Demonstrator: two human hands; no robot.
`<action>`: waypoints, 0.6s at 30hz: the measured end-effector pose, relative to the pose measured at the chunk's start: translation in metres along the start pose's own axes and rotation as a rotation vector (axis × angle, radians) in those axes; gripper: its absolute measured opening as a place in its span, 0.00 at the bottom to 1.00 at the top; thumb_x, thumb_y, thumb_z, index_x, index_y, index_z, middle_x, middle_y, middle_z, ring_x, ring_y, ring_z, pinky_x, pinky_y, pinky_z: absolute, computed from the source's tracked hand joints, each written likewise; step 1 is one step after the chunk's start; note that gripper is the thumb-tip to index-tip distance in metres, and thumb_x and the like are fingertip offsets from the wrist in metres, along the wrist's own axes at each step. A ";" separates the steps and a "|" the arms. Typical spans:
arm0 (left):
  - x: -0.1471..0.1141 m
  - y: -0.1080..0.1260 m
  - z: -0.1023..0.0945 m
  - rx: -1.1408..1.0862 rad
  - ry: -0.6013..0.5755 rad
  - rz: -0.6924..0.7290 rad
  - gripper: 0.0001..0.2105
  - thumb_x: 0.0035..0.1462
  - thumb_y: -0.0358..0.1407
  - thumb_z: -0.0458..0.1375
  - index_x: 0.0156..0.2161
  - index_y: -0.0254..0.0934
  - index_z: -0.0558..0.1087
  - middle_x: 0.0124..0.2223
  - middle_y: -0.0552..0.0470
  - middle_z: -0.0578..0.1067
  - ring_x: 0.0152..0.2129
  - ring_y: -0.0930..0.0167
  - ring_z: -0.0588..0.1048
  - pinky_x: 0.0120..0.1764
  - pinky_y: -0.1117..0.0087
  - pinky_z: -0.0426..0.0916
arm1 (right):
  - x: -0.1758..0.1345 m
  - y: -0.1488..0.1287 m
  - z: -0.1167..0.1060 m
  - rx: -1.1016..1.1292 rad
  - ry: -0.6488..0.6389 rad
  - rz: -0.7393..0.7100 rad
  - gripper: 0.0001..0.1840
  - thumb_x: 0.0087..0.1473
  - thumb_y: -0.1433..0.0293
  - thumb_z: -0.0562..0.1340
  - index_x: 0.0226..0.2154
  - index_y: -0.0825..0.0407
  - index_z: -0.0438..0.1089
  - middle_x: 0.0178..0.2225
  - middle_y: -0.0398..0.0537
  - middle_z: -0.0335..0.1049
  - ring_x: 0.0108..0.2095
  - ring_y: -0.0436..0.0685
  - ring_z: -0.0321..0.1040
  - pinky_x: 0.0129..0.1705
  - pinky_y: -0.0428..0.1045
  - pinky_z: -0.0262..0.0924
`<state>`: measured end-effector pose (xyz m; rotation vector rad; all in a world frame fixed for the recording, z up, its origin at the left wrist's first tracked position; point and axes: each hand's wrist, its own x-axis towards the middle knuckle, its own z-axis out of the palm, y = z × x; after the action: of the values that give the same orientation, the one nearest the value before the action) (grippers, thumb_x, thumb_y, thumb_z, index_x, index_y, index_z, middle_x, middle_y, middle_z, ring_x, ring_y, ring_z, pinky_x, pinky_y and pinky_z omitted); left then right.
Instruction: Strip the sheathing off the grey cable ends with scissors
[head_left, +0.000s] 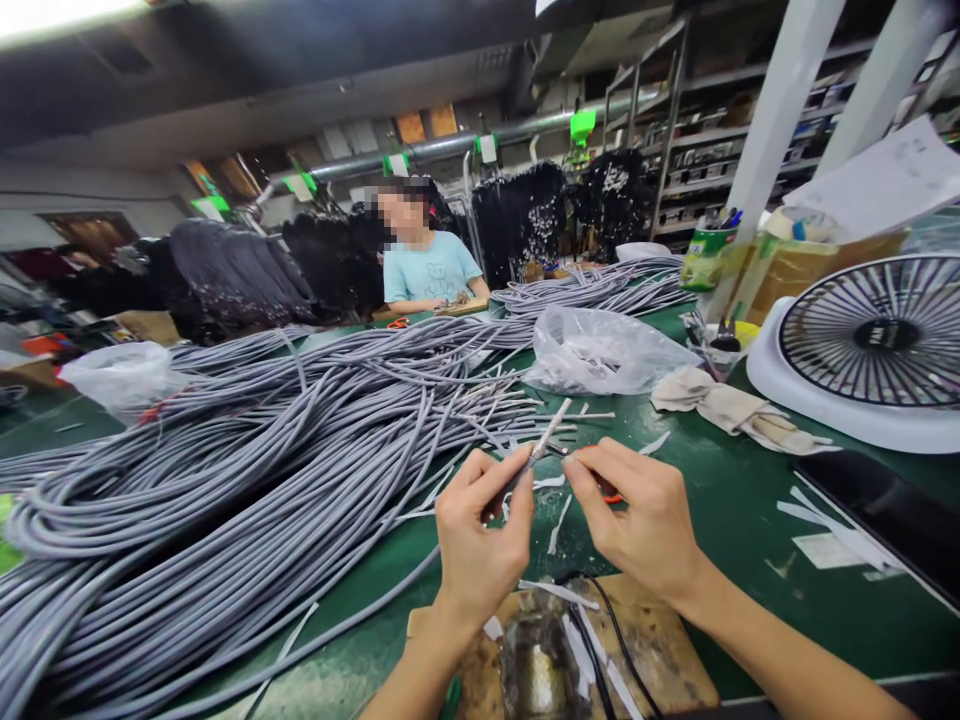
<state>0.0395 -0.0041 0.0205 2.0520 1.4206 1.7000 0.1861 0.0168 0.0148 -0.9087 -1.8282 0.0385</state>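
My left hand [484, 530] pinches a grey cable near its end, between thumb and forefinger. From that grip a whitish cable end [553, 425] points up and to the right. My right hand [637, 510] is closed round scissors with orange handles [613, 497], partly hidden by the fingers. Their dark blades reach left to the cable, just above my left fingertips; whether they are closed on it I cannot tell. Beyond my left hand lies a large bundle of grey cables [300, 480], several with white ends. Cut white strips [559, 525] are scattered beneath my hands.
Below my hands, a stained wooden board [660, 650] carries a metal object and black cords. A fan [885, 335], a cloth [735, 405] and a dark flat panel [892, 510] are at right. Behind stands a plastic bag [600, 350]. Across the table sits a person [435, 270].
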 end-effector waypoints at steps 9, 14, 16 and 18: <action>-0.004 0.001 -0.001 0.016 0.005 0.055 0.14 0.50 0.26 0.56 0.44 0.38 0.73 0.23 0.58 0.59 0.18 0.79 0.58 0.20 0.77 0.54 | 0.000 -0.001 0.002 0.025 -0.039 0.051 0.10 0.53 0.70 0.57 0.23 0.55 0.68 0.20 0.43 0.63 0.21 0.47 0.57 0.25 0.44 0.49; -0.004 0.000 0.000 0.020 -0.014 0.053 0.13 0.50 0.26 0.56 0.42 0.37 0.74 0.22 0.58 0.58 0.17 0.79 0.58 0.20 0.76 0.53 | 0.003 -0.003 0.005 0.271 -0.152 0.261 0.18 0.55 0.67 0.54 0.17 0.55 0.65 0.15 0.39 0.55 0.18 0.46 0.49 0.21 0.44 0.45; -0.003 -0.001 0.001 0.023 -0.007 0.056 0.13 0.50 0.27 0.56 0.41 0.37 0.74 0.22 0.58 0.58 0.17 0.79 0.57 0.20 0.76 0.52 | 0.003 -0.003 0.006 0.373 -0.184 0.341 0.19 0.55 0.66 0.54 0.17 0.55 0.65 0.15 0.39 0.56 0.18 0.46 0.49 0.20 0.43 0.45; -0.003 -0.001 0.002 0.031 -0.006 0.061 0.13 0.50 0.27 0.56 0.42 0.37 0.74 0.22 0.58 0.58 0.17 0.79 0.58 0.20 0.76 0.52 | 0.003 -0.003 0.006 0.393 -0.172 0.350 0.19 0.55 0.66 0.54 0.17 0.55 0.65 0.15 0.39 0.55 0.17 0.45 0.49 0.19 0.43 0.45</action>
<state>0.0403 -0.0046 0.0173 2.1358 1.4060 1.7032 0.1790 0.0183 0.0159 -0.9495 -1.7110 0.6892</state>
